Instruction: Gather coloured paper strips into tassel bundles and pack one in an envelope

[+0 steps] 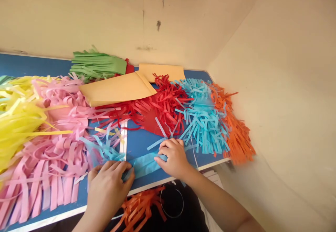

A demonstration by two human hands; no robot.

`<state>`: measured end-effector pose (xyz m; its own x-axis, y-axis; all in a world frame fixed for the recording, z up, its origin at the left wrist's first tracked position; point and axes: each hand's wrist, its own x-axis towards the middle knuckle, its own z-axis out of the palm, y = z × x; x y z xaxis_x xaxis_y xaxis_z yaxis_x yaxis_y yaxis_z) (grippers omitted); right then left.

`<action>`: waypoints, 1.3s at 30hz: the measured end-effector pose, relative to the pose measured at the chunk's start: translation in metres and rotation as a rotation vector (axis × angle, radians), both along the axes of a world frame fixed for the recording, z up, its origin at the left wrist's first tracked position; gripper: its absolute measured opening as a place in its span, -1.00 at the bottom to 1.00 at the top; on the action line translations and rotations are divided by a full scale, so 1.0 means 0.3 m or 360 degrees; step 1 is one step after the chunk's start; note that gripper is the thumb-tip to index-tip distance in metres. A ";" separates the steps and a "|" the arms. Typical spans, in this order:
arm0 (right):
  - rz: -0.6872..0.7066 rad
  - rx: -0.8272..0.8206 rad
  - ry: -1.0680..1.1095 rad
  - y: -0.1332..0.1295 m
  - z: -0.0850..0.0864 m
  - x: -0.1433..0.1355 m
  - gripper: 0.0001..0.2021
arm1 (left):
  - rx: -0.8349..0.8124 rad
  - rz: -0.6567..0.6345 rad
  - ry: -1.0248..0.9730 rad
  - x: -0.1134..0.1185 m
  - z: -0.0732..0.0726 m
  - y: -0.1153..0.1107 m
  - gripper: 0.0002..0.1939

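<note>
A light blue tissue paper fringe (145, 164) stretches between my two hands at the table's front edge, its cut strips spreading out on the left. My left hand (111, 177) is closed round the left part of its solid band, with thumb and forefinger pressed together. Pinched in the fingers of my right hand (173, 156) is the other end of the band. Loose blue strips lie just beyond the right hand. A red paper fringe (154, 118) sits behind the hands, and a pile of blue fringes (206, 123) is to their right.
Pink fringes (65, 144) and yellow fringes (21, 127) cover the left of the blue table (139, 139). Behind are a green fringe (102, 65) and folded orange-yellow paper (118, 90). Orange fringes (240, 137) overhang the right edge. Below the table lie more orange strips (141, 207) and a thin ring (183, 204).
</note>
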<state>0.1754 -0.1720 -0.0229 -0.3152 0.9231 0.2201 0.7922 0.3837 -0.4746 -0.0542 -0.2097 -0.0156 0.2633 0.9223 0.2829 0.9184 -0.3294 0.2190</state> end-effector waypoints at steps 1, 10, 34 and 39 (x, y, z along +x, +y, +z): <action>-0.0003 -0.0012 -0.0005 0.001 0.000 0.000 -0.82 | -0.0001 0.0008 0.0001 0.000 0.003 -0.002 -0.79; -0.0016 -0.0106 -0.0071 0.006 0.006 -0.003 -0.81 | -0.0074 0.0053 0.0032 0.010 0.002 0.000 -0.80; 0.0758 0.0223 -0.0381 0.005 0.087 0.047 -0.87 | 0.0302 -0.0381 0.0278 0.029 0.041 -0.020 -0.73; 0.0769 0.0262 -0.0394 0.005 0.069 0.034 -0.80 | 0.0313 -0.0371 0.0163 0.006 0.043 -0.007 -0.77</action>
<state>0.1855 -0.1705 -0.0023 -0.7541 0.6206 0.2148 0.5880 0.7837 -0.1999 -0.0523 -0.2117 -0.0025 0.4975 0.7640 0.4108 0.8272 -0.5605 0.0407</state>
